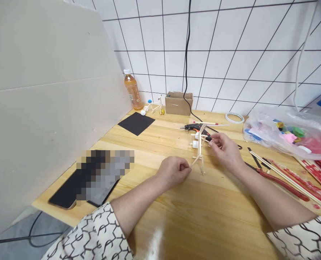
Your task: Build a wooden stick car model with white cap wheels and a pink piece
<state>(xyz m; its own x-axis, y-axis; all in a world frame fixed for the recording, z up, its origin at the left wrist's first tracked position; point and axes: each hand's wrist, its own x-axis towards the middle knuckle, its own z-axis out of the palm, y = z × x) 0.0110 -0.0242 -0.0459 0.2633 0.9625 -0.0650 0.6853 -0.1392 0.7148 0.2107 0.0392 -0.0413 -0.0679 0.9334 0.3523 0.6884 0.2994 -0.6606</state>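
Note:
Between my hands stands a small frame of thin wooden sticks (200, 146), with white cap-like pieces near its far part and red-tipped ends on its crossbar. My left hand (174, 169) pinches the end of a slanting stick at the near left of this frame. On the other side, my right hand (225, 150) has thumb and fingertips closed at a stick on the frame's right. Just behind the frame lies a black glue gun (195, 128), partly covered by it.
Red-handled pliers (282, 183), long sticks and red wrappers lie at right, below a plastic bag (287, 133). A tape roll (234, 118), cardboard box (178, 103), another stick model (156, 107) and a drink bottle (132, 92) line the back. Black card (137, 123) and phones (65, 187) are left.

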